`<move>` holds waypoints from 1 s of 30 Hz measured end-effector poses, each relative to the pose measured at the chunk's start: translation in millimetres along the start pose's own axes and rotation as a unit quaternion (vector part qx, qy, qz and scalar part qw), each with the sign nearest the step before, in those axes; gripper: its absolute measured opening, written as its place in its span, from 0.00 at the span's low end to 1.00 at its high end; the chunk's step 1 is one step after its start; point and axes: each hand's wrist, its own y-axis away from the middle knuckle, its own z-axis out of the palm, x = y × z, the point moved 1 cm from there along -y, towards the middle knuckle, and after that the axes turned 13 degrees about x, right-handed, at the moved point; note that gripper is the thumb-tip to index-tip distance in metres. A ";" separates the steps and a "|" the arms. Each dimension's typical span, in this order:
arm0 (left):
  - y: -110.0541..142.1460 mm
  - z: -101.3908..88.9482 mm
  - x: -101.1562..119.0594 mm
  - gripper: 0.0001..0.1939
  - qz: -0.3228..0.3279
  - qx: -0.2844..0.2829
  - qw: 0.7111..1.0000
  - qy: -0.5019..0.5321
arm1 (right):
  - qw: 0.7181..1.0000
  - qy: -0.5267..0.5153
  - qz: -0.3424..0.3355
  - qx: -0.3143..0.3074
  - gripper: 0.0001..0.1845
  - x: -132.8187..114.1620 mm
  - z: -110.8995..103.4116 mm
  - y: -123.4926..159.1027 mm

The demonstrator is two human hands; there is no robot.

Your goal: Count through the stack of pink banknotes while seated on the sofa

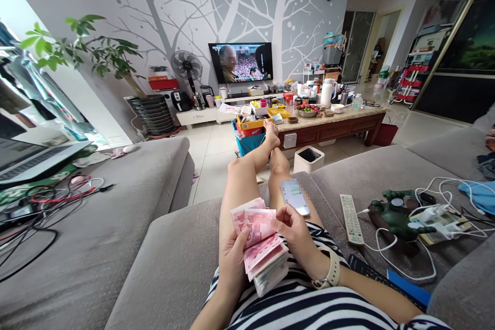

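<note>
Head camera: pink banknotes (260,226) are held up above the lap, between the bare legs and just in front of the striped clothing (328,304). The left hand (232,257) is closed around their left side, its thumb pressed over the face of the fanned notes, while the right hand (298,237) has its thumb and bent fingers drawn narrow at the right edge of the upper note. Below them, a thick bundle (270,267) shows pale edges towards the clothing; what lies inside it cannot be told. The notes should be very light, thin and bendy, apt to slide over one another or crease if pulled hard. The bundle is likely heavier and stiffer, best held across its thickness with a thumb on top, and single notes best taken by a corner. A phone (295,198) lies on the leg near the right hand. Among the containers, a metal-looking bowl (308,114) on the coffee table (340,129) holds red and green fruit (308,108), and the white bin (303,166) beside the sofa (166,268) has a dark opening whose contents cannot be made out. At the far left, the dark ribbed planter (153,118) holds a leafy plant (116,59).
</note>
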 end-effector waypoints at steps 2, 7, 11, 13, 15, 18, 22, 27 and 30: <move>-0.5 -0.3 -0.6 0.14 0.005 -0.008 1.000 -0.006 | 1.000 0.013 -0.003 -0.012 0.16 0.7 -0.1 -1.2; 0.4 1.3 5.6 0.16 0.040 0.022 0.997 -0.065 | 0.998 0.054 -0.023 -0.028 0.14 -1.4 -0.7 -0.6; 5.4 3.8 16.6 0.11 0.098 0.088 0.983 -0.128 | 0.998 0.042 -0.020 -0.031 0.14 -2.5 -0.5 1.0; 7.6 4.5 20.3 0.08 0.117 0.099 0.978 -0.143 | 0.999 0.036 -0.015 -0.036 0.14 -2.8 -0.1 1.9; 8.5 4.3 22.0 0.08 0.132 0.104 0.974 -0.150 | 0.999 0.031 -0.011 -0.040 0.14 -3.6 0.4 2.8; 8.2 3.6 22.0 0.09 0.144 0.097 0.972 -0.161 | 0.999 0.028 -0.009 -0.043 0.14 -5.4 0.9 3.7; 9.5 4.3 22.6 0.09 0.150 0.093 0.970 -0.169 | 0.999 0.024 -0.002 -0.044 0.15 -6.9 1.1 4.3; 13.9 6.2 25.6 0.08 0.158 0.088 0.969 -0.166 | 0.999 0.026 -0.005 -0.043 0.15 -6.2 1.0 4.1; 13.9 6.1 25.9 0.07 0.159 0.086 0.969 -0.168 | 0.999 0.026 -0.006 -0.042 0.15 -5.7 0.9 4.0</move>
